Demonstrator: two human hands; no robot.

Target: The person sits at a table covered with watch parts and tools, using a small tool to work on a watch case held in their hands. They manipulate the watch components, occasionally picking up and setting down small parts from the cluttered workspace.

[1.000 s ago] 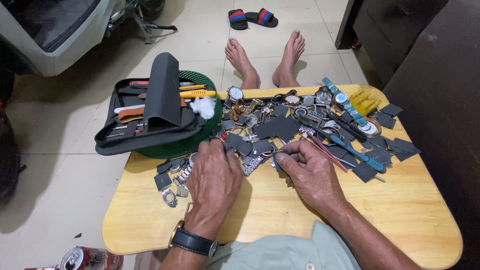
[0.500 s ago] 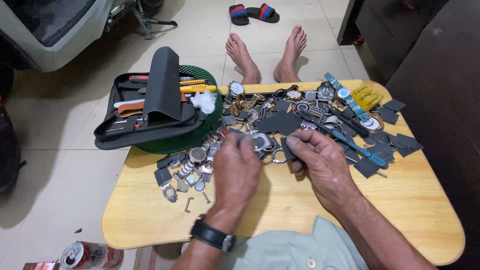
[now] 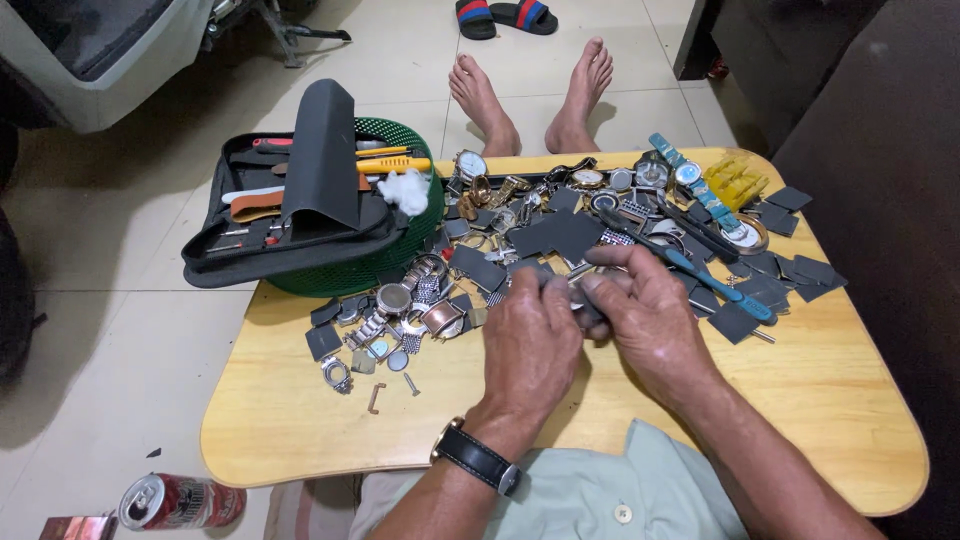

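Note:
My left hand [image 3: 530,345], with a black-strapped wristwatch [image 3: 478,458] on its wrist, and my right hand [image 3: 650,320] meet over the middle of a low wooden table [image 3: 300,420]. Both pinch a small grey watch part [image 3: 577,288] between thumbs and fingers; most of it is hidden by the fingers. Just beyond the hands lies a heap of watches, metal bands and dark grey flat pieces [image 3: 560,235]. A cluster of watch cases and bracelet bits [image 3: 400,310] lies left of my left hand.
A green basket [image 3: 400,250] holding an open black tool case [image 3: 300,215] and a white cotton wad [image 3: 405,190] stands at the table's far left. A blue-handled tool [image 3: 710,280] and yellow plastic piece [image 3: 735,182] lie right. Bare feet [image 3: 530,95], sandals [image 3: 500,15], red can [image 3: 180,500] on the floor.
My left hand has moved right from the left cluster of watch cases to the centre. It now meets my right hand, and both hold the small part.

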